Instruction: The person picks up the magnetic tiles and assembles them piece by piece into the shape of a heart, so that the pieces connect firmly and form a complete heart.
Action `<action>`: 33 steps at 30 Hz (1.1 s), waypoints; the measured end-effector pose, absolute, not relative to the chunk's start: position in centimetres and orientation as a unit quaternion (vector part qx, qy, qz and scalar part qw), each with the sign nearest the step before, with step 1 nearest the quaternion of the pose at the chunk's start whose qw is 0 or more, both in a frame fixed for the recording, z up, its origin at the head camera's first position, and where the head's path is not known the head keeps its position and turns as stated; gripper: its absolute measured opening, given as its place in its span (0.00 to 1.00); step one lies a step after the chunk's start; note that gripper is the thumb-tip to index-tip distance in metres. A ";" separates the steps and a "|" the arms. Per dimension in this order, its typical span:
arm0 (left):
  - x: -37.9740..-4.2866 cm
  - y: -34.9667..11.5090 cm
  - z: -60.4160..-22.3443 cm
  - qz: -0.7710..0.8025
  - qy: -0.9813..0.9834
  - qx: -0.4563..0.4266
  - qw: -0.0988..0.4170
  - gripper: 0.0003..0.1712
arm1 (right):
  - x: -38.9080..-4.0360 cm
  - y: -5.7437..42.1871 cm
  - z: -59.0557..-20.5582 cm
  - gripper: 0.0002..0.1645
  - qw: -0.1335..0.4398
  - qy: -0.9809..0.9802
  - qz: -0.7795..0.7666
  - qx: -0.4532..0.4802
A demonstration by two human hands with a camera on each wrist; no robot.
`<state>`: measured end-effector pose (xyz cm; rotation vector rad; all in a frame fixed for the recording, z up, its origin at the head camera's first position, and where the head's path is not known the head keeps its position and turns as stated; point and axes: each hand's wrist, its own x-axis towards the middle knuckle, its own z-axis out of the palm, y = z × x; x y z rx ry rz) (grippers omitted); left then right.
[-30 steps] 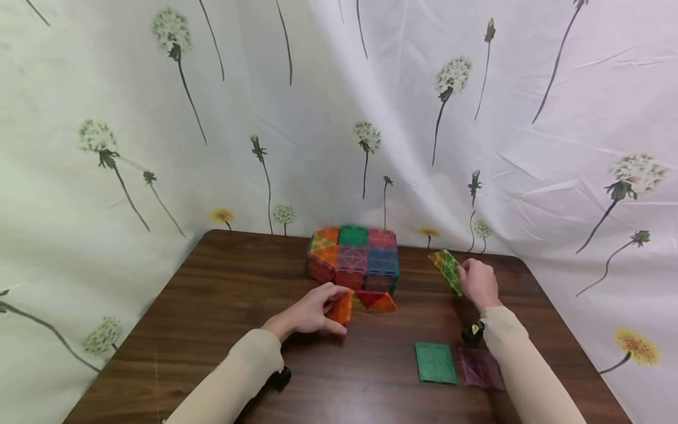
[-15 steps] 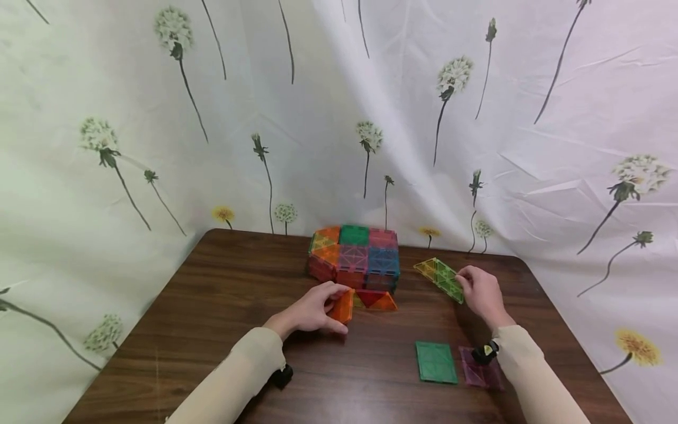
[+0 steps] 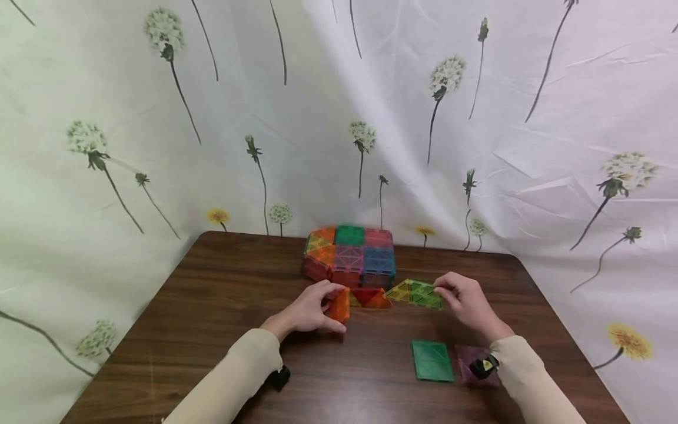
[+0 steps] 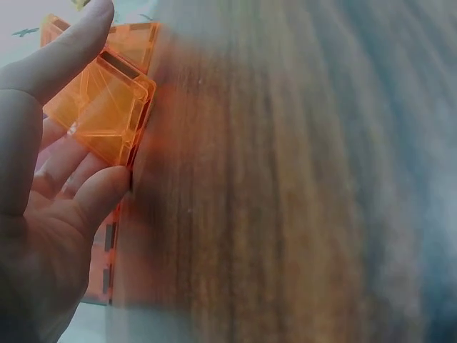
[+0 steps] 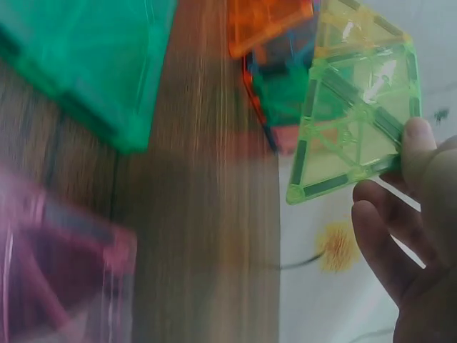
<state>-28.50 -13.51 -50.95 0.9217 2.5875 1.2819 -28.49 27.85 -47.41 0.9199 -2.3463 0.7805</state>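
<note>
In the head view my left hand [image 3: 307,309] holds an orange magnetic tile [image 3: 341,307] on edge, thumb on one side and fingers on the other. Joined in line with it stand a red triangle tile [image 3: 364,294] and another orange tile [image 3: 380,302]. My right hand [image 3: 468,300] pinches the end of a lime-green tile piece [image 3: 426,294] with a yellow triangle tile [image 3: 401,291] at its far end. The yellow tip is at the right end of the row; whether they touch, I cannot tell. In the right wrist view thumb and fingertips grip the lime tile's edge [image 5: 357,136].
Behind the row stands a box-like build of coloured magnetic tiles [image 3: 349,257]. A green square tile [image 3: 432,361] and a purple square tile [image 3: 466,354] lie flat on the wooden table [image 3: 222,282] at front right. A flower-print cloth [image 3: 318,118] hangs behind.
My right hand has brought the lime and yellow piece leftward and toward me, turning it until its yellow tip is by the row. The left hand keeps its hold on the orange tile.
</note>
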 end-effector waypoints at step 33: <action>-29.1 -13.4 -50.9 0.407 0.855 0.318 0.051 0.51 | -26.7 18.2 -49.1 0.06 0.178 -0.842 0.202 0.468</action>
